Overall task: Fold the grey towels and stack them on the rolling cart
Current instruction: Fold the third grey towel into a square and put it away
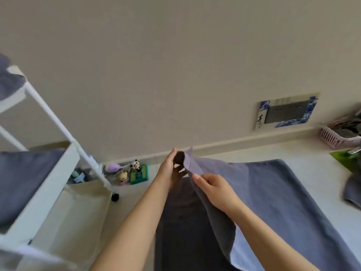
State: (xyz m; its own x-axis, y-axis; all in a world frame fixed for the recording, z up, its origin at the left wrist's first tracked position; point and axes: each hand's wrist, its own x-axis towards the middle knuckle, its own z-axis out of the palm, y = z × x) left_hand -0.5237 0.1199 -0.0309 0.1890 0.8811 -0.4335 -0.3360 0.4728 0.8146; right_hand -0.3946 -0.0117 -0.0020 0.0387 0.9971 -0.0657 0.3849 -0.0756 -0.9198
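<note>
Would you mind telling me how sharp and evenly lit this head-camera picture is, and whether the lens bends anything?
Head view: soft, even daylight with no glare; the grey towel is bright on top and dark on its underside below the left hand and right hand. The white rolling cart at the left edge is motion-blurred. The wide lens curves the baseboard and tilts the wall.

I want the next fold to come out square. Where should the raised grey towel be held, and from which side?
Probably by its top edge. The left hand already grips the raised corner of the grey towel, and the right hand pinches the same edge lower down. Sliding the right hand along that edge, from the near side, towards the next corner should work: the rest lies spread flat to the right.
</note>
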